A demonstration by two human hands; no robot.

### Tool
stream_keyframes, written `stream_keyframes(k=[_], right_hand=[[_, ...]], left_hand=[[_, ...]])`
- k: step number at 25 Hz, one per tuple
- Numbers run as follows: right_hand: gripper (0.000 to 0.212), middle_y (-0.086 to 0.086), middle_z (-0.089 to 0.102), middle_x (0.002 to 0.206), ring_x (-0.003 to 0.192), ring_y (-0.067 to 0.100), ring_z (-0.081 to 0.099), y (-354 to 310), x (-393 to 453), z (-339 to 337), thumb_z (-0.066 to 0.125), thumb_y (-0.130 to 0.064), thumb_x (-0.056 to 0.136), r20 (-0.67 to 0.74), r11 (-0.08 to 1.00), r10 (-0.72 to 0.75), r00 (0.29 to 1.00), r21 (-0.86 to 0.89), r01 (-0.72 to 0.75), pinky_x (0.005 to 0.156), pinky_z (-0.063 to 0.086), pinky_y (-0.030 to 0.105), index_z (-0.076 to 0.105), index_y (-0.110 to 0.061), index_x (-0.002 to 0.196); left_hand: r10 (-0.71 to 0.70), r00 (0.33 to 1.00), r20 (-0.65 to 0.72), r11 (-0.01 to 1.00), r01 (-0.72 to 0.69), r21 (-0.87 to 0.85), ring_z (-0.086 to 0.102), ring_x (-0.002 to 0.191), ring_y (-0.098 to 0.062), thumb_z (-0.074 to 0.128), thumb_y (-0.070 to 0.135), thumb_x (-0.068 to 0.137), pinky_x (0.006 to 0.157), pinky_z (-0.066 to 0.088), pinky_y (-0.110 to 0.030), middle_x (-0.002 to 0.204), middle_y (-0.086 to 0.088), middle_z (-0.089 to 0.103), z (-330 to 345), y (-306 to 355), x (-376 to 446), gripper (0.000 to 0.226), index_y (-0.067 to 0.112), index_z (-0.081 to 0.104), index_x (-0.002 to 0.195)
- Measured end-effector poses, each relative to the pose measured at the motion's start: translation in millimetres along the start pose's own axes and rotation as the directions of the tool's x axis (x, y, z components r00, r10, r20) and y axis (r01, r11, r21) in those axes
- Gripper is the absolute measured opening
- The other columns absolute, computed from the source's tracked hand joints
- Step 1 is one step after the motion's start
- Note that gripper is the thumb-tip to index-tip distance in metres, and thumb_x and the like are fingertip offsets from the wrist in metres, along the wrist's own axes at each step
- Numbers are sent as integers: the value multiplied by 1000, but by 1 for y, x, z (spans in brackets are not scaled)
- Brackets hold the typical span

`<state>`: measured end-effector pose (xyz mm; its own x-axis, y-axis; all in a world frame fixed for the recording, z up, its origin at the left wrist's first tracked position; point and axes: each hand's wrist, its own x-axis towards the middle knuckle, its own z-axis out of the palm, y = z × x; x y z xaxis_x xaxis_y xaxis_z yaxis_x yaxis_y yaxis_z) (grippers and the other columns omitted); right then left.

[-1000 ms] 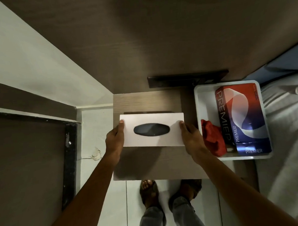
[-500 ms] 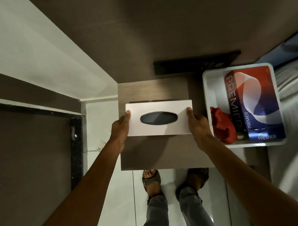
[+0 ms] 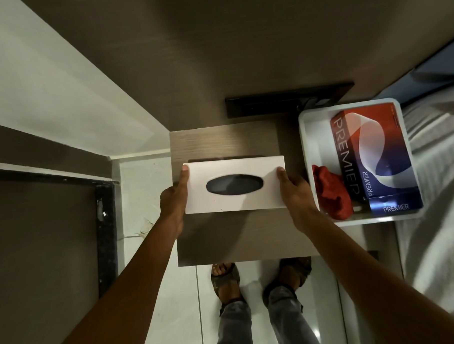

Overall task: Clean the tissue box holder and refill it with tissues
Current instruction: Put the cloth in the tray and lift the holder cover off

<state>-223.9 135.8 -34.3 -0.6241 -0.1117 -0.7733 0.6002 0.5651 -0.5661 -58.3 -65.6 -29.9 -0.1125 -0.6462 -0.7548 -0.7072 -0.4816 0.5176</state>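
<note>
Head view. A white rectangular tissue box holder (image 3: 235, 185) with a dark oval slot in its top sits above the small brown wooden side table (image 3: 223, 239), held at both short ends. The left hand (image 3: 173, 197) grips the left end, thumb along its edge; the right hand (image 3: 298, 194) grips the right end. To the right, a white plastic tray (image 3: 319, 136) contains a red-and-blue "PREMIER" tissue box (image 3: 376, 160) and, at its left, a crumpled red cloth (image 3: 331, 193).
</note>
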Motion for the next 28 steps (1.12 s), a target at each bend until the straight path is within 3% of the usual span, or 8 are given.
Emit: stream_keyframes(k=[4,9,16,23,28], right_hand=[[28,-8,59,91,81,11,58,-1,-1,0,54,-60,100,-7,1000,11,1000,13,-11,61,42,24,53,-32,96],[32,-6,63,89,79,10,61,-2,-4,-1,53,-58,101,-5,1000,-11,1000,-1,11,59,43,22,54,-33,83],[31,-5,64,90,80,11,62,-3,-2,-1,54,-60,100,-2,1000,25,1000,-2,-25,58,43,23,55,-33,85],[37,-1,66,93,83,16,64,-4,0,0,55,-68,95,-20,999,45,999,-7,-45,60,46,26,57,-32,84],[39,0,66,89,85,18,66,-3,0,1,56,-66,95,-22,995,-37,999,-88,35,64,51,29,56,-30,81]], left_hand=[[-1,1000,-16,1000,2,15,71,111,-34,51,73,95,99,61,-49,125,-13,70,0,1,2,69,16,58,133],[-6,1000,12,1000,6,8,72,97,-26,52,74,94,69,57,-29,114,-10,71,-3,1,1,65,18,60,125],[-31,999,8,1000,31,4,71,106,-32,56,74,91,100,61,-48,116,-12,70,-3,1,2,64,17,60,120],[-30,998,62,1000,29,5,72,108,-35,53,71,94,103,59,-53,116,-14,72,-7,4,2,58,18,61,115],[-22,999,35,999,21,32,70,109,-36,62,73,88,106,57,-53,115,-17,71,-4,2,0,71,9,63,118]])
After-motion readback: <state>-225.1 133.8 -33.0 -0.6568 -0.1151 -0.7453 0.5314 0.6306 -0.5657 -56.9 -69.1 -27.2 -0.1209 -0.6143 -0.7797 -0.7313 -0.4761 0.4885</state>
